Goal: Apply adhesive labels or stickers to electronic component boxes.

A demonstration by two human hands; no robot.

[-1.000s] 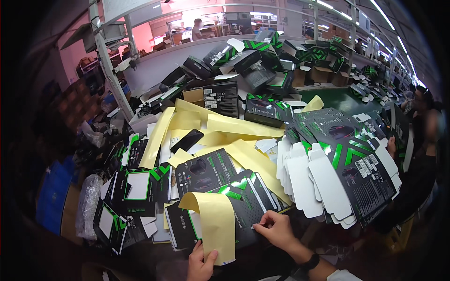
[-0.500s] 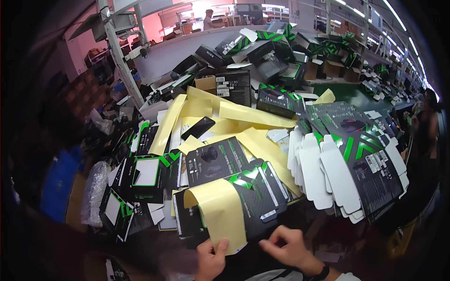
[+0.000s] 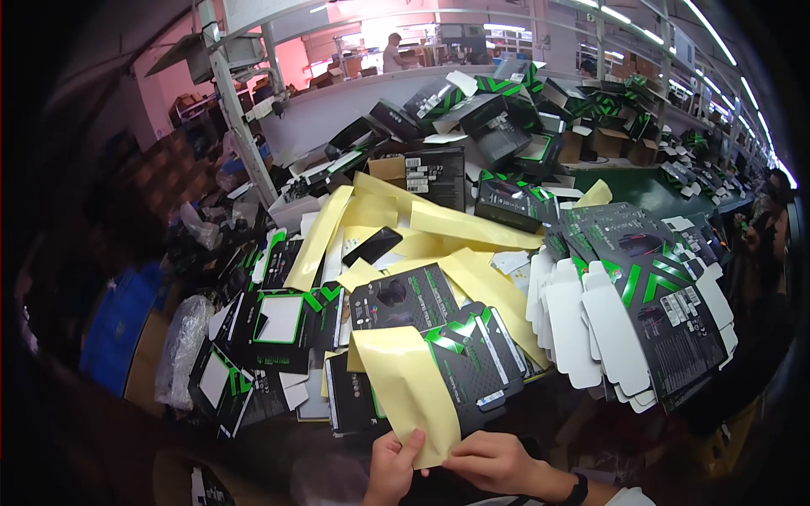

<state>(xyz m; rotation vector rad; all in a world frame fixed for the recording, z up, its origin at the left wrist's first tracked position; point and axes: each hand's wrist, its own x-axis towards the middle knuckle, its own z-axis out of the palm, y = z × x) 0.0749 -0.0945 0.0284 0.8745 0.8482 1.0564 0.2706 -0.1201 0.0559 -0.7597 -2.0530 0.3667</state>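
Observation:
A curved strip of glossy yellow backing paper hangs over the front of the pile toward me. My left hand grips its lower left edge, thumb on top. At the lower right corner, my right hand has its fingertips pinched together; whether a small label is between them is too small to tell. Behind the strip lies a flattened black and green box, partly covered by it. Another flat black carton with a computer mouse pictured on it rests just beyond. A black phone lies among more yellow strips.
A fanned stack of flat cartons with white flaps stands at the right. Many black and green boxes are heaped at the back. At the left are bubble wrap and a blue bin. People appear in the distance.
My right hand has moved left and closed onto the corner of the yellow strip. My left hand still holds the strip. The whole view has shifted slightly.

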